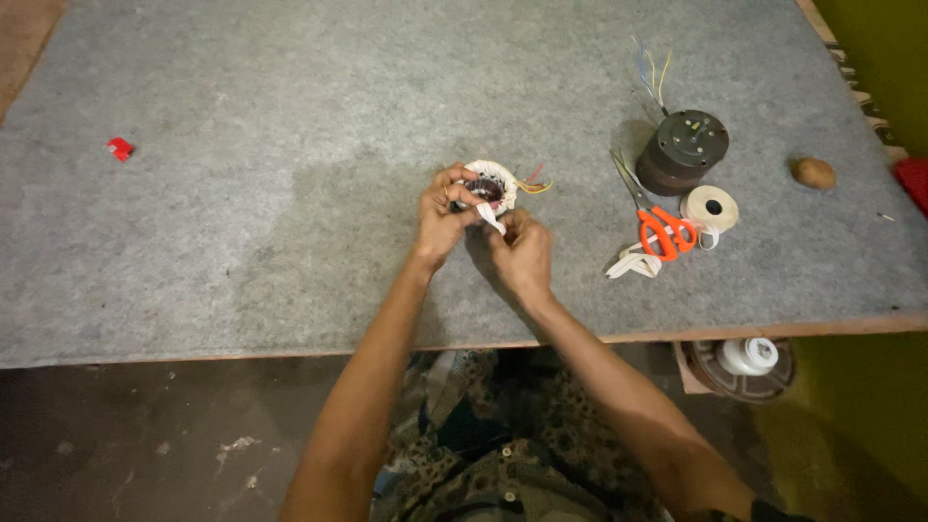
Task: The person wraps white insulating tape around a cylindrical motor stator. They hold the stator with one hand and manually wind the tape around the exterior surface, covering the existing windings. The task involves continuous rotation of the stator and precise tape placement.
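Note:
A small round motor stator (492, 181) wrapped in white tape, with copper windings inside and red and yellow wires at its right side, is held just above the grey felt table (242, 213). My left hand (442, 215) grips its left side. My right hand (520, 249) pinches the loose end of white tape (492, 219) hanging from the stator's lower edge.
To the right lie orange-handled scissors (657, 218), a roll of white tape (710, 206) with a loose strip, and a dark round motor (682, 151) with coloured wires. A brown lump (815, 173) sits far right, a red scrap (121, 149) far left. A spool (746, 356) rests below the table edge.

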